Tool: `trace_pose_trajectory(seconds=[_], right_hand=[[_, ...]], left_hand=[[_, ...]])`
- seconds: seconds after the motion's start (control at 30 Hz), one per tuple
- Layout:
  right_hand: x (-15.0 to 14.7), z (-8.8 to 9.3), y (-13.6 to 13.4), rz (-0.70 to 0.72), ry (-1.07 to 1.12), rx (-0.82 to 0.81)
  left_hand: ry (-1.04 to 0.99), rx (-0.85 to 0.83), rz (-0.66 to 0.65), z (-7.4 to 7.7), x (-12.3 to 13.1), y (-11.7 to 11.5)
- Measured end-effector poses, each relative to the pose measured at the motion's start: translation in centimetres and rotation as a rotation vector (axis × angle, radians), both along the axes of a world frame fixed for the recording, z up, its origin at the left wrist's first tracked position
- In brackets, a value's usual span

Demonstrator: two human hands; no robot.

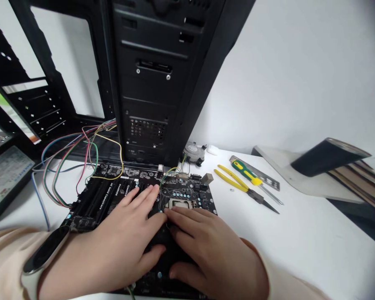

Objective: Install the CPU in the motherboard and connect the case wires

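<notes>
A black computer motherboard (175,187) lies flat on the white table under both hands. My left hand (121,237) rests over its middle, fingers stretched toward the slots and thumb apart. Fingertips of my right hand (212,250) touch the near left edge of the silver CPU socket (183,203), beside the left index finger; its thumb is apart from its fingers. Neither hand shows anything held. What lies beneath the palms is hidden. Thin coloured wires (90,146) run from the case side to the board's left edge.
A black computer case (156,91) stands behind the board. A power supply (9,179) is at left. Right of the board lie yellow-handled pliers (237,181), a green-yellow screwdriver (245,171) and a metal I/O plate (262,177). A CPU cooler fan (193,153) sits behind.
</notes>
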State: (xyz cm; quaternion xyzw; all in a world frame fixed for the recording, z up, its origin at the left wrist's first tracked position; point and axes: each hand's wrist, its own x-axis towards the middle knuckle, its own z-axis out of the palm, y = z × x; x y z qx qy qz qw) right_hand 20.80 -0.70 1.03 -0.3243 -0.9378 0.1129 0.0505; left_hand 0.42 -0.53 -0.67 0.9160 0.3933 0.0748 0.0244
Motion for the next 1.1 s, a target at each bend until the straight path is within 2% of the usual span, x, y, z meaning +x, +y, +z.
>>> trace_pose_trajectory(seconds=[0.3,0.4,0.47,0.53,0.73,0.8,0.9,1.1], right_hand=[[0.7,-0.3,0.3,0.020,0.207,-0.002],[1.2,0.0,0.4,0.008,0.390,0.053],[1.6,0.3,0.5,-0.042,0.538,0.029],[1.8,0.5,0.8,-0.122,0.642,-0.074],[2.2,0.2,1.8,-0.438,0.949,-0.650],[2.7,0.2,2.1,-0.489,1.018,-0.754],[3.4,0.5,2.3,-0.528,0.981,-0.818],[4.1,1.3,3.0,-0.490,0.715,-0.942]], left_hand=[[-0.030,-0.034,0.009,0.2,0.0,0.0],[-0.038,-0.055,0.025,0.0,0.0,0.1],[-0.054,-0.062,0.028,-0.1,0.0,0.1],[-0.080,-0.068,0.029,-0.3,-0.1,0.0],[-0.101,-0.061,0.017,-0.5,-0.4,0.0],[-0.084,-0.068,0.013,-0.5,-0.5,0.0],[-0.085,-0.074,0.011,-0.4,-0.5,0.1],[-0.110,-0.100,0.003,-0.1,-0.5,0.2]])
